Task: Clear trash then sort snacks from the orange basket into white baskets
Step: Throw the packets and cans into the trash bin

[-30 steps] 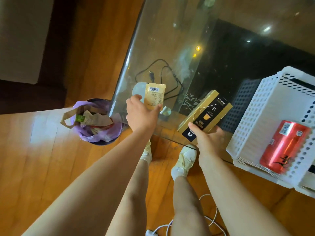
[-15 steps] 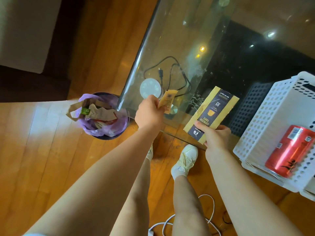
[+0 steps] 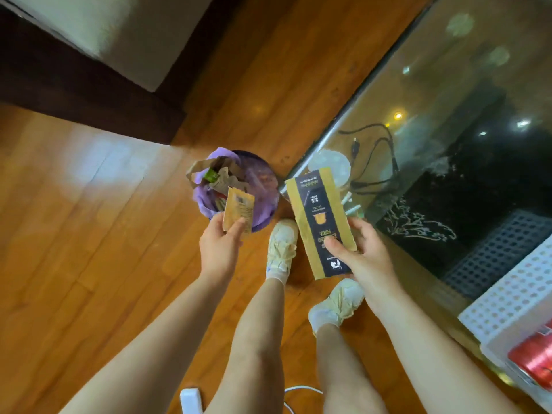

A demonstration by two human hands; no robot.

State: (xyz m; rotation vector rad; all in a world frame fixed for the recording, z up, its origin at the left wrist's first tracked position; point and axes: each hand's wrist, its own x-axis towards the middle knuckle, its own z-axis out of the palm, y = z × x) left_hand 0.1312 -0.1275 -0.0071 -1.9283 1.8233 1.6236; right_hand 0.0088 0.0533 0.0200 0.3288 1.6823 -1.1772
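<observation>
The person's left hand [image 3: 219, 249] is pinching a small tan sachet [image 3: 238, 211] between thumb and fingers, gripping it by its lower edge so that the packet is standing up above the knuckles. The sachet is sitting in front of the mouth of the trash bin [image 3: 263, 174], which is lying just beyond the left hand on the wooden floor [image 3: 89, 234]. The bin is lined with a purple bag [image 3: 206, 201] and is already holding crumpled brown paper [image 3: 209, 168] and other scraps.

The right hand [image 3: 363, 255] is gripping a long gold and dark blue coffee box [image 3: 318, 216], with the thumb pressing across its printed face and the fingers curling behind its right edge. The box is rising away from the palm, its far end pointing toward the corner of the glass counter [image 3: 448, 85]. Beyond the right hand, on the counter, a black cable [image 3: 385, 144] is looping beside a round white disc [image 3: 331, 164] that is partly hidden by the box.

Well to the right of the right hand, a white basket [image 3: 504, 297] is resting at the counter's near edge, and a red packet [image 3: 534, 360] is lying inside it, cut off by the frame. Below and between both hands, the person's bare legs and pale sneakers [image 3: 282, 243] are standing on the floor, with a white cord [image 3: 301, 389] trailing behind them.
</observation>
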